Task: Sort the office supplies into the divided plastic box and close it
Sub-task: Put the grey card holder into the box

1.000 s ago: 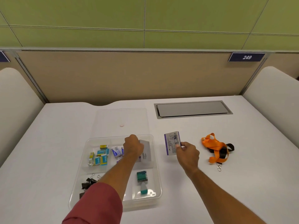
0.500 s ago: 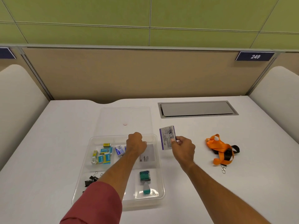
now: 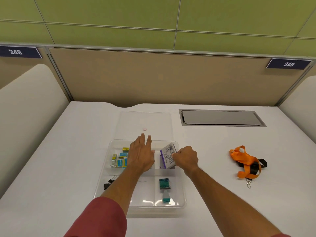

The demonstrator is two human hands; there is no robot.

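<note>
Desk surface (image 3: 68, 168), white and matte, seen from my remote head view; a grey cable hatch (image 3: 222, 118) is recessed at its far right. Beige partition panels (image 3: 153, 76) bearing number plates 248 (image 3: 16, 52) and 249 (image 3: 289, 64) enclose it, under a green wall (image 3: 119, 12). The divided plastic box (image 3: 182, 200) sits at centre, its clear lid (image 3: 145, 120) lying flat just behind. My left hand (image 3: 141, 155) hovers flat, fingers straight, over the back compartments. My right hand (image 3: 186, 158) pinches a card pack (image 3: 168, 155), tilted over the back-right compartment. Staple boxes (image 3: 121, 159), binder clips (image 3: 109, 183) and a stamp (image 3: 165, 187) occupy other compartments. An orange lanyard (image 3: 246, 161) lies well apart, right.
</note>
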